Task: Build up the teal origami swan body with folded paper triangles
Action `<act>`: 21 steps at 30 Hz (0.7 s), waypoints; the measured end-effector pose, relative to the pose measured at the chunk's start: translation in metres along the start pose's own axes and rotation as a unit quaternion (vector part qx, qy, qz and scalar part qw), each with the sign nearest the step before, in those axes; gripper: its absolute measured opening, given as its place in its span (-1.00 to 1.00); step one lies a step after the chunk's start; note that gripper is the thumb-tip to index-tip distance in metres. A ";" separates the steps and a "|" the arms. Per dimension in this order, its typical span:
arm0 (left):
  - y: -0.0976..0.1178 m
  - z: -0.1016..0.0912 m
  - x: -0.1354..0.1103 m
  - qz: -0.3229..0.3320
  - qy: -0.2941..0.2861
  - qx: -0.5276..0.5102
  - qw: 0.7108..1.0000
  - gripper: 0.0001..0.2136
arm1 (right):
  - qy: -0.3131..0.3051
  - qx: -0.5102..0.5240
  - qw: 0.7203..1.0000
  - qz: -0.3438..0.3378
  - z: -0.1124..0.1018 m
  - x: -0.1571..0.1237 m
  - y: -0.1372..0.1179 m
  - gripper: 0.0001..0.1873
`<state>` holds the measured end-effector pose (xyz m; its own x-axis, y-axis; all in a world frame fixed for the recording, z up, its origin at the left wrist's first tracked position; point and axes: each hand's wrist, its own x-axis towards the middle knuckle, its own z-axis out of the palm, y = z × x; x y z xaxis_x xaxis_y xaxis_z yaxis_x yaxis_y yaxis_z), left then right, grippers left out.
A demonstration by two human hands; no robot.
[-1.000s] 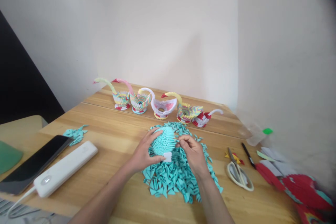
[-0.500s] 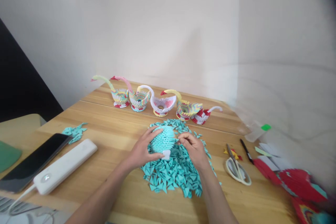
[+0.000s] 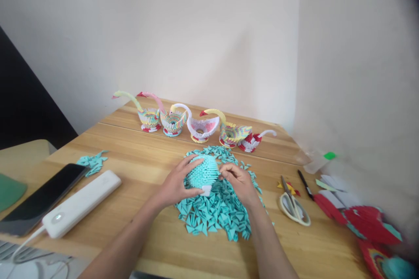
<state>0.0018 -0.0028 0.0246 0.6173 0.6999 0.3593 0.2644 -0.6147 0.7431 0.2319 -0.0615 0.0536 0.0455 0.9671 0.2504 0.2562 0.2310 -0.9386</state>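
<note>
Turquoise folded-paper points in tight rows form the rounded body (image 3: 203, 174), held over a loose heap of small turquoise paper triangles (image 3: 212, 216) on the light wooden desk (image 3: 137, 157). The left hand (image 3: 176, 185) grips it, fingers across the top, thumb near its small white patch (image 3: 206, 190); the fingers of the right hand (image 3: 240, 183) are pinched together at its spiky right edge, on what I cannot tell. It looks light, springy and apt to loosen if squeezed; the broad side seems the safest hold.
</note>
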 end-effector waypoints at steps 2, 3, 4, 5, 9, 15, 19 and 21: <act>-0.001 0.001 0.000 -0.002 0.010 0.007 1.000 -0.25 | 0.015 0.005 1.000 0.008 0.003 0.000 0.001 -0.82; -0.002 0.002 0.000 -0.003 0.016 0.011 1.000 -0.25 | 0.024 0.011 1.000 0.015 0.004 -0.001 0.002 -0.81; -0.003 0.002 0.000 -0.004 0.021 0.015 1.000 -0.25 | 0.031 0.023 0.999 0.024 0.006 -0.001 0.002 -0.81; -0.004 0.003 0.000 -0.001 0.026 0.020 0.999 -0.25 | 0.038 0.039 0.998 0.033 0.007 -0.001 0.003 -0.80; -0.006 0.004 0.000 0.024 0.048 0.037 0.998 -0.27 | 0.057 0.134 0.988 0.060 0.014 -0.001 0.007 -0.77; -0.007 0.005 0.000 0.054 0.066 0.064 0.994 -0.31 | 0.041 0.214 0.969 0.112 0.021 0.000 0.006 -0.64; -0.007 0.006 0.001 0.055 0.067 0.068 0.994 -0.31 | 0.038 0.197 0.972 0.119 0.022 0.000 0.004 -0.67; -0.008 0.007 0.001 0.054 0.067 0.072 0.994 -0.31 | 0.035 0.188 0.975 0.115 0.022 -0.001 0.004 -0.68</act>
<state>0.0053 0.0001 0.0157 0.5467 0.6634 0.5108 0.3117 -0.7275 0.6112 0.2120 -0.0589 0.0448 0.1295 0.9912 0.0257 -0.1402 0.0439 -0.9892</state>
